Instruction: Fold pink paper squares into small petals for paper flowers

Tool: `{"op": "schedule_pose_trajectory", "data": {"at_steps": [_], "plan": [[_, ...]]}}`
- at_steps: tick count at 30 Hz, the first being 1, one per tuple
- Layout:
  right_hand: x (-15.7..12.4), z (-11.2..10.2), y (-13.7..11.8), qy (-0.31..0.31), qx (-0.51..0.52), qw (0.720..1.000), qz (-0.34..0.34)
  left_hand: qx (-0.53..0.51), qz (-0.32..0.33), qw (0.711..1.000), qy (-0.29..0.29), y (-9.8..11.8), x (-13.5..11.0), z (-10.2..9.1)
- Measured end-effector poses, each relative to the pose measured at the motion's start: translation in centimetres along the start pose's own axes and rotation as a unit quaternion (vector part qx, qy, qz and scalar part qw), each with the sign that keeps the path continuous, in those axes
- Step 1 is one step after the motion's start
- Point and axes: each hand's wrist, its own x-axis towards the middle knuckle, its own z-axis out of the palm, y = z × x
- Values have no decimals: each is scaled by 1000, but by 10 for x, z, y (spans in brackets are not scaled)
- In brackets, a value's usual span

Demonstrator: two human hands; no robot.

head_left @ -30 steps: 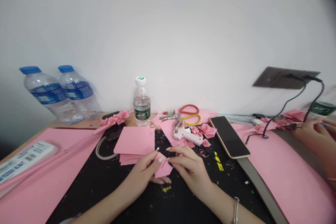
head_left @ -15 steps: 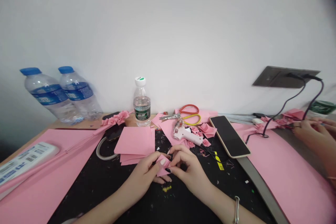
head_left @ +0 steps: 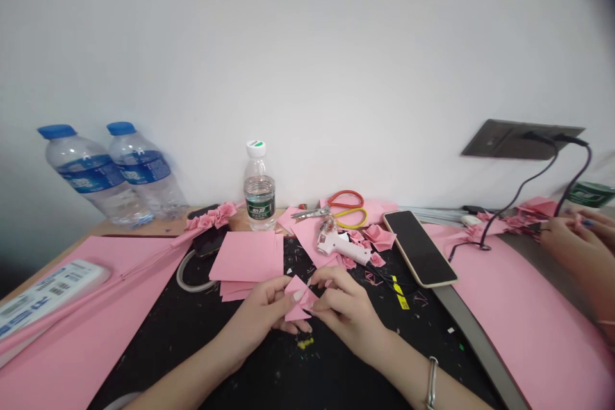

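Observation:
A small folded piece of pink paper (head_left: 296, 303) is pinched between both my hands, just above the black mat (head_left: 192, 327). My left hand (head_left: 264, 314) grips its left side with thumb on top. My right hand (head_left: 343, 311) is closed on its right edge, fingers curled. Behind them lies a stack of pink paper squares (head_left: 247, 259). A white glue gun (head_left: 342, 246) lies just beyond my right hand.
Two big water bottles (head_left: 120, 170) and a small bottle (head_left: 259, 189) stand by the wall. Scissors (head_left: 336, 208), folded pink flowers (head_left: 379, 237), a phone (head_left: 419, 248), a metal ruler (head_left: 473, 339) and large pink sheets (head_left: 81, 327) lie around. Another person's hands (head_left: 576, 237) work at far right.
My hands have drawn together on the pink piece, folding it smaller and lifting one corner up. The other person's hands shifted slightly at the right edge.

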Motion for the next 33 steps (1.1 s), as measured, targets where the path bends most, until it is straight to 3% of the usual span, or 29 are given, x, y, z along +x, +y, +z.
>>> {"op": "schedule_pose_trajectory", "data": {"at_steps": [7,12,15,17,20,33], "plan": [[1,-7,-4,-33,11,999,8,-4,-5,1000,15,0,0,-3],[2,-3,-5,19,61,988,141,31,-4,999,29,-6,2,-3],[2,3,-2,-38,44,981,186,44,-2,999,19,-7,2,-1],[2,5,0,-90,32,977,190,42,-2,999,15,-7,2,0],[2,6,1,-118,48,971,201,32,-14,999,17,-4,2,0],[4,5,-5,-97,84,974,189,10,-25,1000,8,-3,1,-1]]}}
